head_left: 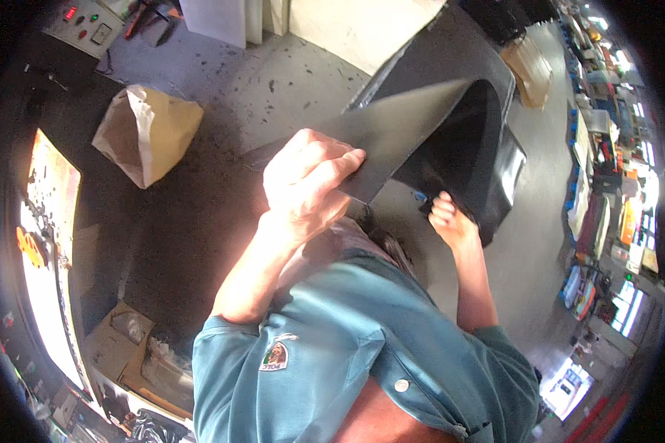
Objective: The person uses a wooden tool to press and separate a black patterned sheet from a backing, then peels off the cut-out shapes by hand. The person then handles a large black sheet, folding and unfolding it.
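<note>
Left hand: closed, thumb and fingers pinching the near edge of a dark flat sheet. Right hand: closed on the lower edge of a curved black panel behind it. Sheet held raised in mid-air before the chest, long axis running from lower left to upper right, far end pointing up and right over the panel's hollow. Progress, as judged: sheet lifted and offered up, not yet seated. Surroundings: brown paper bag, grey concrete floor, cardboard box.

Bright glare at left edge, heavy fisheye bending, dark vignetted rim
</note>
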`<state>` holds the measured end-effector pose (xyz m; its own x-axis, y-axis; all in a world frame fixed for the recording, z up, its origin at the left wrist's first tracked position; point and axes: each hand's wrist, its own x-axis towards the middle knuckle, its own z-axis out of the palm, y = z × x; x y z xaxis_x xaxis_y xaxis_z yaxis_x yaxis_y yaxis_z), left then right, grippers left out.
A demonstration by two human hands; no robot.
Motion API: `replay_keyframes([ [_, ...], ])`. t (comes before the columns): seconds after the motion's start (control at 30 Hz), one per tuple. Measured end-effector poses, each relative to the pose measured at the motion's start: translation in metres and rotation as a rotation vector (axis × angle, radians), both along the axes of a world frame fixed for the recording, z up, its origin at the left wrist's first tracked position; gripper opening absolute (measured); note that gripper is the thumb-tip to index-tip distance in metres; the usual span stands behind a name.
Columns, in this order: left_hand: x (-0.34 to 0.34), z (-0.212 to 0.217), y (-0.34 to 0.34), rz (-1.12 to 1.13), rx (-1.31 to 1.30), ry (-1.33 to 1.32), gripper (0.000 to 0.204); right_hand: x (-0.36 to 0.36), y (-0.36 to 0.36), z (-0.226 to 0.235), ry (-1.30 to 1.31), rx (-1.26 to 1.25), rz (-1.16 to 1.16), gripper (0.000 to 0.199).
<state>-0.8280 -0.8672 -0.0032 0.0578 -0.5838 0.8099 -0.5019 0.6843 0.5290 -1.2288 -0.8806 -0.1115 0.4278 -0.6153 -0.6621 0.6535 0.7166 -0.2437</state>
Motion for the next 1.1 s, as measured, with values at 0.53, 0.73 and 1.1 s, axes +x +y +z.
replay_keyframes([
  [0.53,0.066,-0.019,0.102,0.044,-0.048,-0.049,0.022,0.210,0.038,0.020,-0.213,0.031,-0.087,0.068],
  [0.73,0.053,-0.044,0.123,-0.027,0.070,-0.008,0.017,0.261,0.040,0.119,0.491,-0.334,0.413,0.046],
  [1.1,0.039,-0.091,0.148,-0.185,0.337,0.465,0.016,0.259,0.016,0.103,0.971,-0.329,0.796,0.029],
])
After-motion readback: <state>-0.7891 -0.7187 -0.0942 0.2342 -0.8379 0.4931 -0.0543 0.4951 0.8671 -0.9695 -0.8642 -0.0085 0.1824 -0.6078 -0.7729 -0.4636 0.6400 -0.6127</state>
